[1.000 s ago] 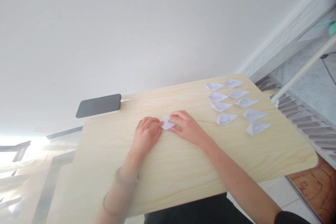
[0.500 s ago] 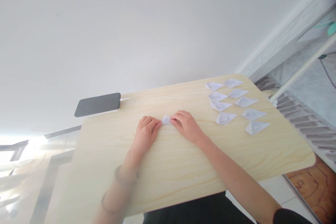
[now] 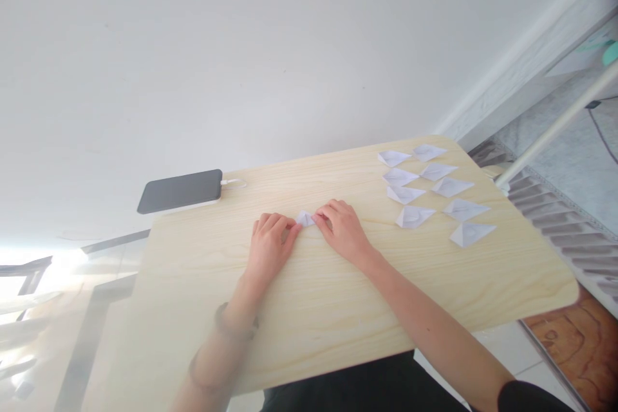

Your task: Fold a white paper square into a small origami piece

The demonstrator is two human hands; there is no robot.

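Observation:
Between my two hands, at the middle of the wooden table (image 3: 313, 309), is a small folded white paper boat (image 3: 306, 218). My left hand (image 3: 271, 241) pinches its left end between thumb and fingers. At the right end my right hand (image 3: 342, 228) pinches the paper in the same way. The fingertips cover both ends, so only the peaked middle part shows. To the right of my right hand lie several folded paper boats (image 3: 415, 217) in two uneven columns, all white and pointed.
A dark-screened phone (image 3: 182, 192) with a white cable (image 3: 234, 183) plugged into it lies at the table's back left edge. Behind the table stands a plain white wall (image 3: 270, 64). A white pole (image 3: 555, 129) rises past the right edge.
The thumb of my left hand has shifted slightly along the paper boat's left end. Both hands keep their pinch, and the other paper boats lie as before.

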